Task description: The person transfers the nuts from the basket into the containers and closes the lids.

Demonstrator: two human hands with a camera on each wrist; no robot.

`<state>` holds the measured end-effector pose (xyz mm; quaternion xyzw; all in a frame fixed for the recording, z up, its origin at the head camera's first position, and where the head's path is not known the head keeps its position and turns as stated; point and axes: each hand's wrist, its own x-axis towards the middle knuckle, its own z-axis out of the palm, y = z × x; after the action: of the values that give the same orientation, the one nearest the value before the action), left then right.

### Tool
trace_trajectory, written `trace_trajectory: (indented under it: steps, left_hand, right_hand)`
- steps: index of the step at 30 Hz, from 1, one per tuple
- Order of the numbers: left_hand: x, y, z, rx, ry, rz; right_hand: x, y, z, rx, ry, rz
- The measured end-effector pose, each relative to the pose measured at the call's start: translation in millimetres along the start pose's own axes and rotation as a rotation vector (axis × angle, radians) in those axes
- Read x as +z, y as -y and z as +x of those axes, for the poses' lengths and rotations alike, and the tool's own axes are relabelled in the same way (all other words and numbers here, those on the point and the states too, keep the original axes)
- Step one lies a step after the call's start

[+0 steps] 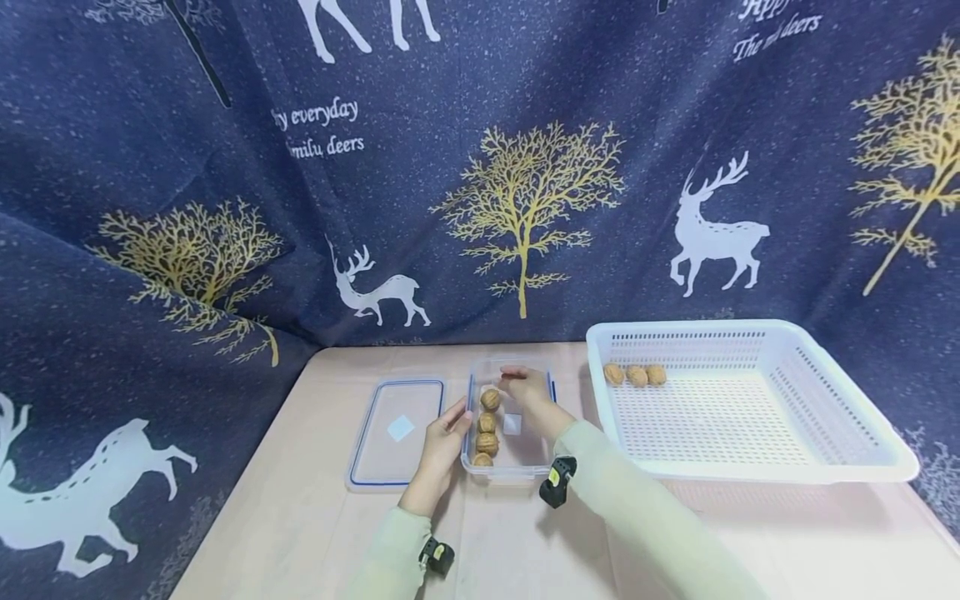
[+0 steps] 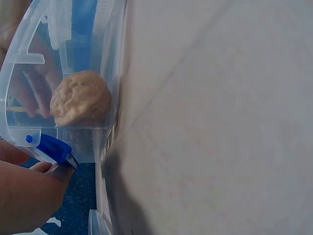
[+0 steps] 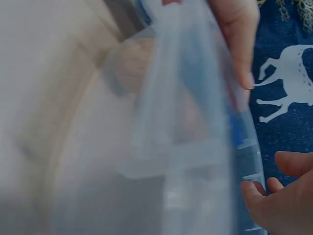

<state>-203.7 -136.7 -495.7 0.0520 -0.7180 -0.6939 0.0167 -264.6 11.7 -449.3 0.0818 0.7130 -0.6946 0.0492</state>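
Four walnuts (image 1: pixel 487 443) sit in a row along the left wall of the clear plastic food container (image 1: pixel 531 448), in front of us on the worktop (image 1: pixel 517 546). Our left hand (image 1: pixel 441 446) grips that container's left side at the rim. Our right hand (image 1: pixel 530 393) reaches over it near the far walnut, fingers loose and holding nothing. We see the blue-sealed lid (image 1: pixel 397 454) lying flat to the left, and three more walnuts (image 1: pixel 637 376) grouped in the white perforated basket (image 1: pixel 712 425) to the right.
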Motion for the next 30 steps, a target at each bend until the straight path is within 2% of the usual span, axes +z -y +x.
trace_trajectory:
  steps: [6, 11, 20, 30]
  left_hand:
    - [-0.8, 1.7, 1.0, -0.016, 0.0, -0.005]
    - [-0.4, 1.0, 0.2, -0.014, 0.001, -0.001]
    - [-0.9, 0.4, 1.1, -0.016, 0.009, -0.01]
    - [-0.6, 2.6, 2.4, -0.007, 0.009, -0.008]
  right_hand:
    - [-4.6, 19.8, 2.8, -0.034, 0.02, -0.003]
    - [-13.1, 35.5, 6.7, -0.03, 0.074, 0.068]
    - [-36.9, 70.0, 11.6, -0.001, 0.126, 0.104]
    - [-67.3, 91.7, 16.3, -0.076, 0.146, 0.07]
